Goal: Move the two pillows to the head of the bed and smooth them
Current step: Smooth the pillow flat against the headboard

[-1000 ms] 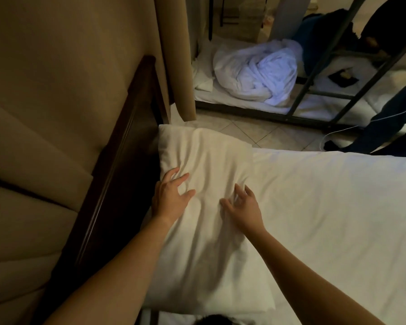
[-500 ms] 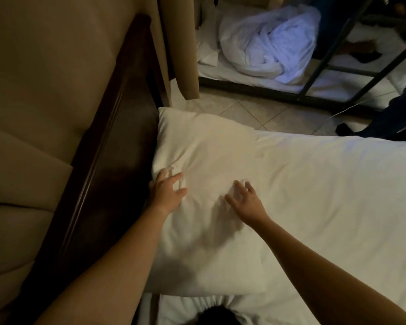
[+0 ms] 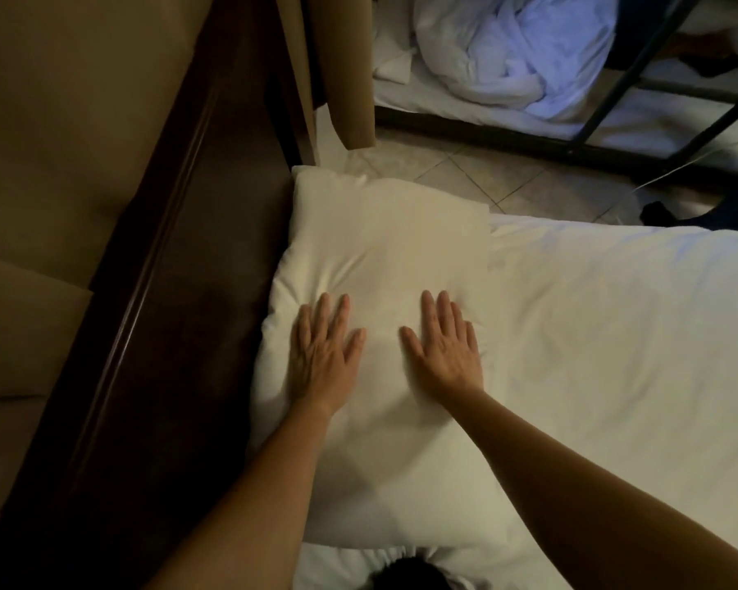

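One white pillow (image 3: 384, 249) lies lengthwise at the head of the bed, its left edge against the dark wooden headboard (image 3: 154, 317). My left hand (image 3: 322, 355) rests flat, palm down, on the pillow's left half. My right hand (image 3: 444, 349) lies flat beside it on the right half, fingers spread and pointing away from me. Neither hand holds anything. The white bed sheet (image 3: 614, 355) stretches to the right. A second white edge (image 3: 358, 564) shows below the pillow at the bottom; I cannot tell if it is the other pillow.
A tan padded wall panel (image 3: 60, 142) rises behind the headboard. Across a strip of tiled floor (image 3: 486, 176) stands another bed with a black metal frame (image 3: 606, 91) and a crumpled white duvet (image 3: 529, 57). A dark object (image 3: 401, 574) sits at the bottom edge.
Both hands went from curled fingers pressing the pillow to lying flat with palms down on it. The view has tilted downward and closer to the pillow.
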A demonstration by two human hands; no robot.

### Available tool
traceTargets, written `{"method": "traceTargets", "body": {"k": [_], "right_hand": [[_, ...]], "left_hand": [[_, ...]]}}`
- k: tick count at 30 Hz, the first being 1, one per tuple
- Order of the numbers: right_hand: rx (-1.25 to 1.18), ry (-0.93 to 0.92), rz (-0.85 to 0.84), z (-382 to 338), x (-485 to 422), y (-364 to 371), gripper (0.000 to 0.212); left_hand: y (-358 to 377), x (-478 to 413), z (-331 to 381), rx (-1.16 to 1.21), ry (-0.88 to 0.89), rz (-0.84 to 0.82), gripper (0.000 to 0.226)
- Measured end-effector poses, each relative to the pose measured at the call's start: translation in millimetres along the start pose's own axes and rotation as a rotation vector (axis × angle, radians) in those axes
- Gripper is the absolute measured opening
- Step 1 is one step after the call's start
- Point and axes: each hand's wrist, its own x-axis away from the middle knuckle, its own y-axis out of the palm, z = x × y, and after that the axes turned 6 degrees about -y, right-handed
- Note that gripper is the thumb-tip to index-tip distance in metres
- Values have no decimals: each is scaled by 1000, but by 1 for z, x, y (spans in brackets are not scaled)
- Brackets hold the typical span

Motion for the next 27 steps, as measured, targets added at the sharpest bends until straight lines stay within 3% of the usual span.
{"method": "traceTargets", "body": {"k": [11,16,21,27], "right_hand": [[45,97,-15,20,16,5,77],[34,148,-14,17,34,-16,75],[96,-30,124,-3,76,-4,70],[125,-87,49,4,110,45,68]], "left_hand": [[15,-5,-14,-18,46,-16,66],[-18,7,-2,14,-61,-4,65],[-32,55,2,66,17,96,64],[3,106,-20,-57,106,-15,63]]}}
